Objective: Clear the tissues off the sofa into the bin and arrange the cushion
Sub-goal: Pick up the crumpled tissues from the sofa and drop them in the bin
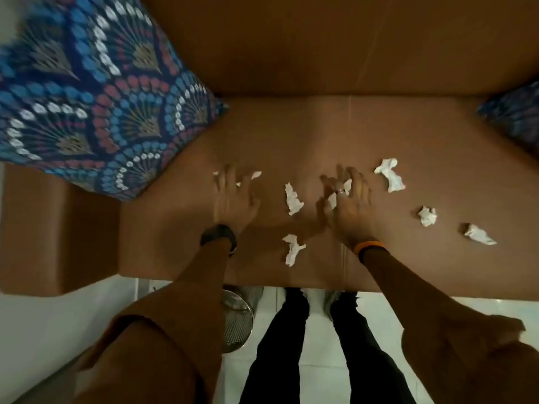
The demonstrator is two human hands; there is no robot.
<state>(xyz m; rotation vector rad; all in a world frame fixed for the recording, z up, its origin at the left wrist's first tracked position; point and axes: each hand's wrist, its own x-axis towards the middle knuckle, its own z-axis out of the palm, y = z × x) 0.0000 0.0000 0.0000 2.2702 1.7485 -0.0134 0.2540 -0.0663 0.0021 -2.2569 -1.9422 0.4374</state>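
Seven tissues (pixel 294 198), two cushions (pixel 87 91)

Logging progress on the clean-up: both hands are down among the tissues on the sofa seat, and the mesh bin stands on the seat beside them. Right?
Not quite. The head view shows the mesh bin on the floor by the person's feet, not on the sofa seat. The rest holds.

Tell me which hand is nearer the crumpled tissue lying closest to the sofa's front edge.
Right, narrowly. The right hand is just up and to the right of that tissue, its wrist almost beside it. The left hand sits farther up and to the left.
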